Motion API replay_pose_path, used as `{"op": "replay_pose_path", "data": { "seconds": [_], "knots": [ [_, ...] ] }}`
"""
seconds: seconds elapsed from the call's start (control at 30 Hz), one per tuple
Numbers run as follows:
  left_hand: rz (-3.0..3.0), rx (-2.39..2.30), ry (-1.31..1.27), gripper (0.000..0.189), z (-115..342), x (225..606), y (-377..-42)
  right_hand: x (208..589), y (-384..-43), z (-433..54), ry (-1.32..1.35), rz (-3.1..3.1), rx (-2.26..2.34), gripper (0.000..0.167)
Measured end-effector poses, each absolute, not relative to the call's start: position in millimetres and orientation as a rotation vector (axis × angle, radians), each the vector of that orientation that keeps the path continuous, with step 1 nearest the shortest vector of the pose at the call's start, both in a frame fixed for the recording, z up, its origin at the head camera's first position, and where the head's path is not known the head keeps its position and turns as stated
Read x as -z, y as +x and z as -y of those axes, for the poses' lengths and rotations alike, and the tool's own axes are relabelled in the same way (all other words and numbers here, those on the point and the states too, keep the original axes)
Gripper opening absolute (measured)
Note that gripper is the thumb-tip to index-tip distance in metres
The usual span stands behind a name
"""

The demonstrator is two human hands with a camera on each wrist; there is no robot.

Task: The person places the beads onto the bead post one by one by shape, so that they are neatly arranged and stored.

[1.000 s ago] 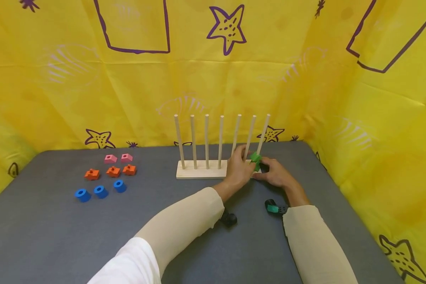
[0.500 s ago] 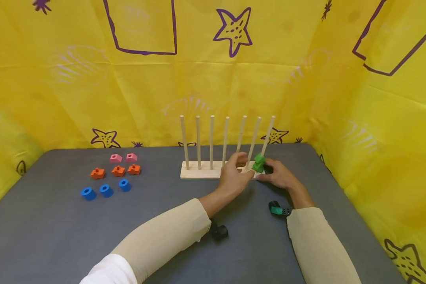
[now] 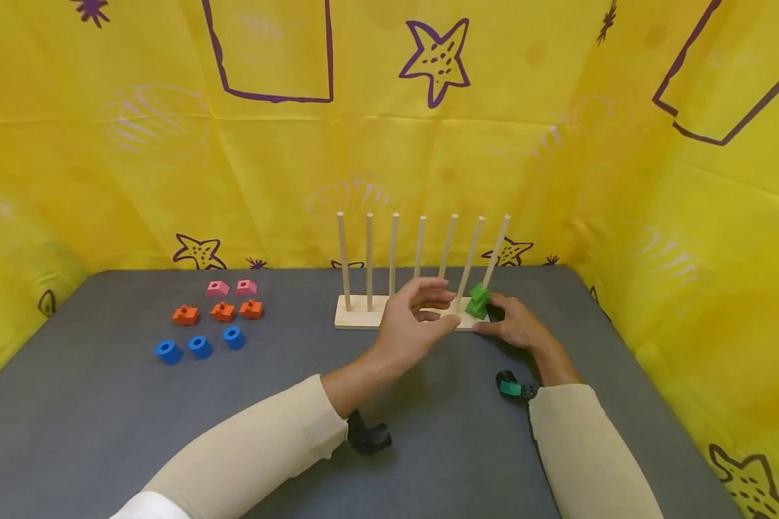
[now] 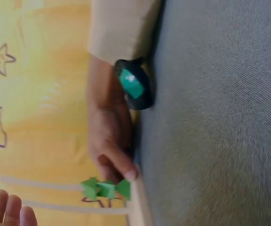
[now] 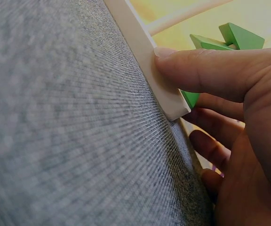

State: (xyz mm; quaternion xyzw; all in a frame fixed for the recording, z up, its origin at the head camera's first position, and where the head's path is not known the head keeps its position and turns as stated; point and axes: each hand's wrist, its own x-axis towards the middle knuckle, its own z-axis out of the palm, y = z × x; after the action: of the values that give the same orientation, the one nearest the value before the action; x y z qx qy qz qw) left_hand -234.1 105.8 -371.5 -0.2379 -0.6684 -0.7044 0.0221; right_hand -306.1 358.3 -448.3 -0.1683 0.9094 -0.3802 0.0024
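Note:
A wooden peg stand (image 3: 360,319) with a row of upright pegs sits near the back of the table. Green blocks (image 3: 477,303) are stacked on its rightmost peg, turned at differing angles. My right hand (image 3: 519,326) grips the stand's right end. In the right wrist view the thumb of that hand (image 5: 262,103) presses the front edge of the base (image 5: 166,96), its other fingers behind. My left hand (image 3: 407,324) hovers in front of the stand, left of the green blocks, fingers loosely bent and holding nothing. Only the fingertips of that hand (image 4: 13,214) show in the left wrist view.
Left of the stand lie pink blocks (image 3: 247,288), orange blocks (image 3: 223,311) and blue cylinders (image 3: 200,347), all with holes. A yellow patterned cloth (image 3: 266,166) hangs behind and along the right side of the grey table (image 3: 441,461). Black wrist cameras (image 3: 370,437) hang below the sleeves.
My left hand has let go of the green blocks and drawn back to the left and toward me. My right hand stays at the stand's right end. The view has shifted slightly.

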Motion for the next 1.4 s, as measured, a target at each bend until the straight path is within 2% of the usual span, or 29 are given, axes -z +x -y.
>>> {"op": "replay_pose_path", "data": {
  "seconds": [0.5, 1.17, 1.4],
  "knots": [
    [1.893, 2.175, -0.813, 0.046, -41, 346, -214, 444, -303, -357, -0.439, -2.818, 1.150, 0.067],
    [1.908, 2.016, -0.640, 0.045, 57, 349, -200, 446, -303, -356, -0.489, -2.812, 1.178, 0.064],
    [1.657, 2.156, -0.742, 0.043, 104, 354, -203, 446, -302, -358, -0.467, -2.821, 1.171, 0.066]
  ]
}}
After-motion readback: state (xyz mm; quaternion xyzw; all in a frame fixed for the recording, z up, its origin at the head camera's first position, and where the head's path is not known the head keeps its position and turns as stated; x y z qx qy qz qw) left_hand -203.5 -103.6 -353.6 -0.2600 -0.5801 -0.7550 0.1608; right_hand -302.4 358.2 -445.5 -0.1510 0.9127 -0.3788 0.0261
